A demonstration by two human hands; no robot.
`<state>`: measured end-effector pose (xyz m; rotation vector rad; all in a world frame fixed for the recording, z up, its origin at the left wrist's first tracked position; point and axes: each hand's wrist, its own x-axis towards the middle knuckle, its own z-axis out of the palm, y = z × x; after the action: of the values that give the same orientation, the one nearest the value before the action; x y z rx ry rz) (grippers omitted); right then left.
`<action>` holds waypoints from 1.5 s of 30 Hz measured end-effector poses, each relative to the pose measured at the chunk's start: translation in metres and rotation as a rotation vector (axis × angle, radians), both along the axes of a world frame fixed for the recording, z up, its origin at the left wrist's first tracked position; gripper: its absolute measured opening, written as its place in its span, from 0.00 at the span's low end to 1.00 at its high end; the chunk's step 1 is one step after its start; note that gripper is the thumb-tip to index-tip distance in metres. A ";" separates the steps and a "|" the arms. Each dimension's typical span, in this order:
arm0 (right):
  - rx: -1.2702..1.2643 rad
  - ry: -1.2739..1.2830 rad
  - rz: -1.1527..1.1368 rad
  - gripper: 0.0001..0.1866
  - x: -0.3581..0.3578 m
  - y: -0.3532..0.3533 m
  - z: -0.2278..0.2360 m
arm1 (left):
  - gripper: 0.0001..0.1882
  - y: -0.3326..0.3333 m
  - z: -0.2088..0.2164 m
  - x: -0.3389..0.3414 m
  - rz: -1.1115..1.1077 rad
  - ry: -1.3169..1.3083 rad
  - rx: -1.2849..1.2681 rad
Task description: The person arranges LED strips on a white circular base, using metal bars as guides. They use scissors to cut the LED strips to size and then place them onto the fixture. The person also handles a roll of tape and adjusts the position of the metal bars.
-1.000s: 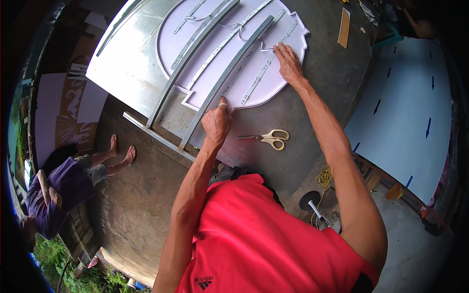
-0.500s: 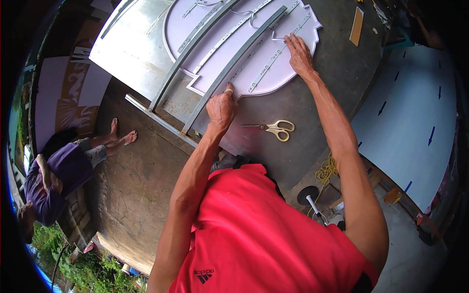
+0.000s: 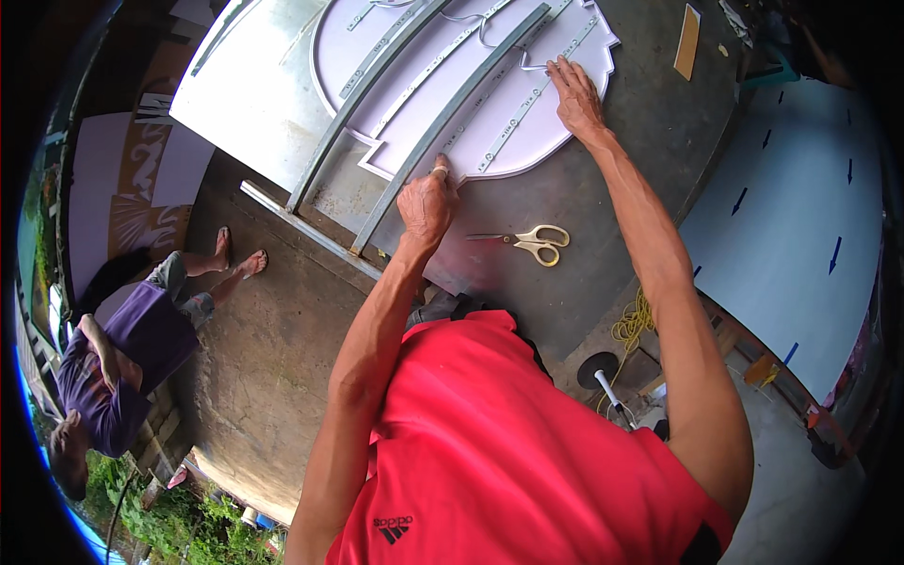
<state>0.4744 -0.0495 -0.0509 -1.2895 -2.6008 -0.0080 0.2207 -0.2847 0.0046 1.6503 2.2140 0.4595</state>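
Observation:
A pale lilac, curved-outline panel [image 3: 537, 132] with a raised rim lies across the dark work table. Thin strips of small LED modules [image 3: 513, 122] run over it, joined by a white wire [image 3: 532, 67]. My left hand [image 3: 428, 200] is closed at the panel's near edge beside a grey metal bar [image 3: 394, 203], one finger extended over the rim; its other fingertips are hidden. At the right side, my right hand [image 3: 576, 97] rests on the panel with outstretched fingers, by the wire's end. Scissors with cream handles [image 3: 521, 240] lie on the table below the panel.
A second metal bar [image 3: 325, 160] and a crossing rail [image 3: 311, 231] stand at the left. A person in purple [image 3: 151, 330] is on the far left. A light-blue sheet [image 3: 786, 217] with dark arrow marks lies right, near a coiled yellow cord [image 3: 633, 320].
The panel and bars sit slightly farther left and up in the picture. Both hands keep nearly the same places on the panel. The person at left appears slightly lower and leans more.

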 end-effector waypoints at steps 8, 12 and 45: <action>-0.026 0.004 -0.041 0.28 -0.002 0.001 -0.002 | 0.15 0.000 -0.007 -0.002 -0.003 0.010 0.025; -0.061 0.029 -0.069 0.27 -0.002 -0.003 -0.002 | 0.17 0.002 0.002 0.001 0.017 0.024 -0.086; -0.097 0.504 -0.078 0.16 0.002 -0.073 0.053 | 0.16 0.027 0.016 0.022 0.018 -0.193 -0.067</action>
<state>0.4762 -0.1228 0.0022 -1.2306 -2.1419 0.3829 0.2426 -0.2580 0.0207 1.4870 2.0814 0.5203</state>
